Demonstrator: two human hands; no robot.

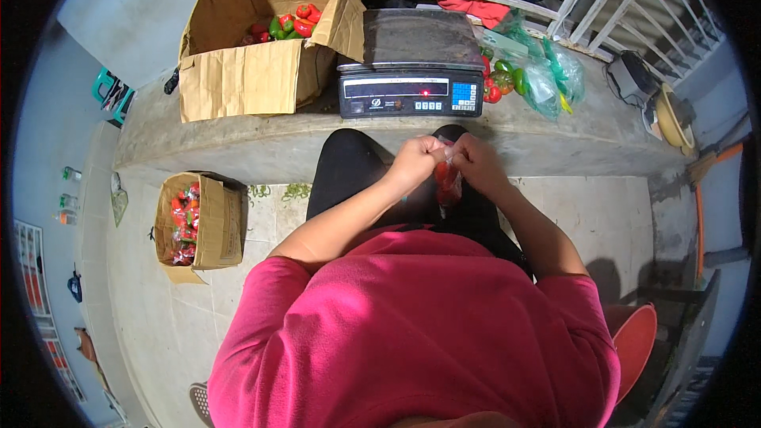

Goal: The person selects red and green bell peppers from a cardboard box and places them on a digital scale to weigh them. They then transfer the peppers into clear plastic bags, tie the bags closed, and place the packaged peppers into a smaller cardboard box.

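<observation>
tabletop (555, 139) at 12 o'clock, carrying the scale (412, 63) | small clear bag of red peppers (448, 184) at centre, over the lap | left hand (414, 162), right hand (476, 162) — both pinching its neck — best twisted tight, peppers hanging below.

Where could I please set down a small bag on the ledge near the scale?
The scale has its pan bare. The ledge shows a bare strip along its front edge, below the big box, and more right of the green bags. It is crowded around those bags and loose peppers, and where both hands work a small bag.
</observation>
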